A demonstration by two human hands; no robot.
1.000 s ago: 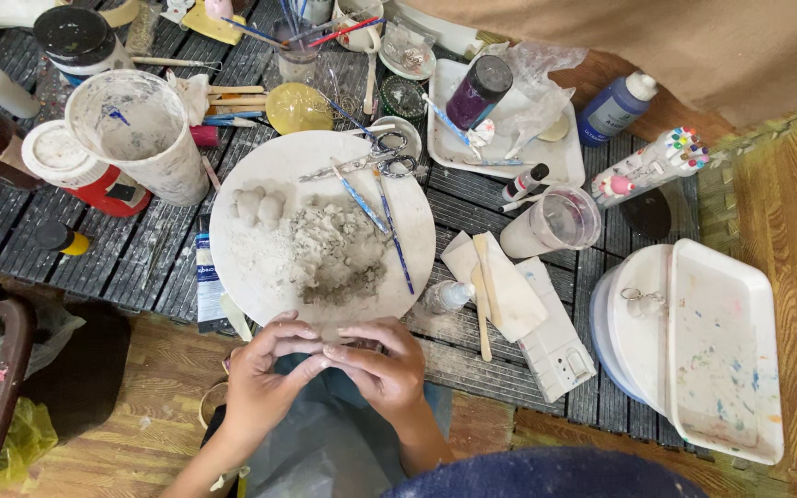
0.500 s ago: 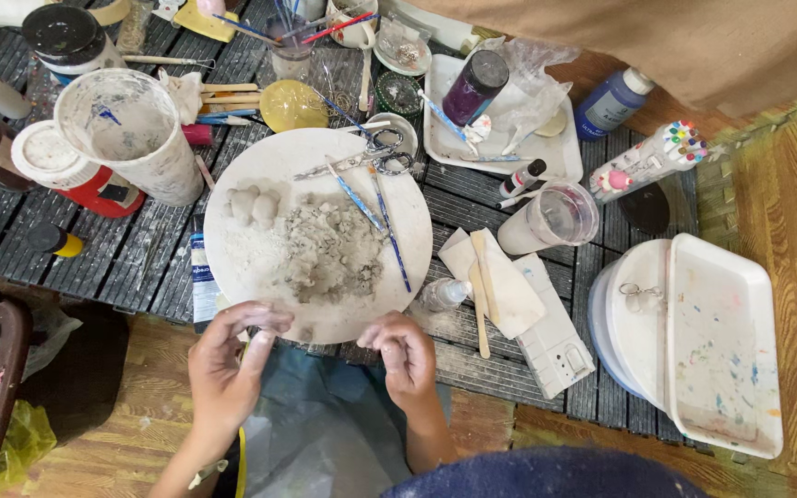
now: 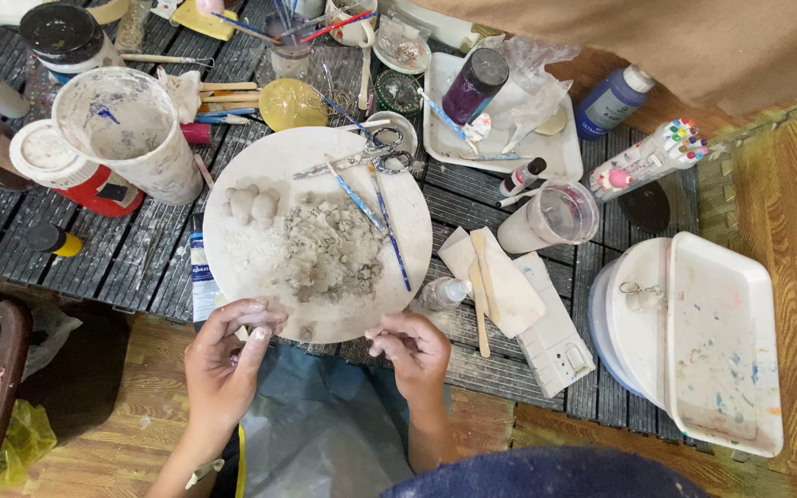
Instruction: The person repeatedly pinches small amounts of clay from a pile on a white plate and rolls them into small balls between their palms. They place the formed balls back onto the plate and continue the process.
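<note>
A single head-worn camera looks steeply down, close above a cluttered desk point(image 3: 66, 267), with both hands at six o'clock.

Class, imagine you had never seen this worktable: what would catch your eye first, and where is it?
The round white board at the centre, heaped with grey clay, with scissors and blue brushes on it. Just below its near edge, the left hand and right hand are both dusted with clay. A paint-stained white tray lies at the right.

A dark slatted table point(image 3: 66, 249) stands on a warm wooden plank floor point(image 3: 795, 175) in even light.
</note>
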